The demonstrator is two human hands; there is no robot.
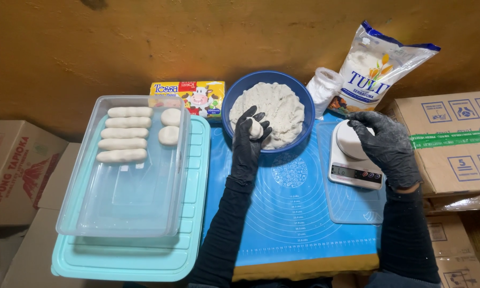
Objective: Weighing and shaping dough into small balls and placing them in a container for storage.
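My left hand [249, 140], in a black glove, reaches into the blue bowl [233, 100] of pale dough [277, 104] and pinches a small lump of dough [256, 128] at the bowl's near edge. My right hand [388, 144], also gloved, rests over the round white platform of a small kitchen scale [352, 160]; whatever lies under its palm is hidden. Both stand on a blue silicone mat [293, 213].
A clear plastic box [128, 197] on a turquoise lid [144, 261] holds several shaped dough logs [123, 133] and two ovals. A yellow packet [189, 96], a flour bag [376, 66] and a plastic roll [324, 85] stand at the wall. Cardboard boxes [453, 138] flank both sides.
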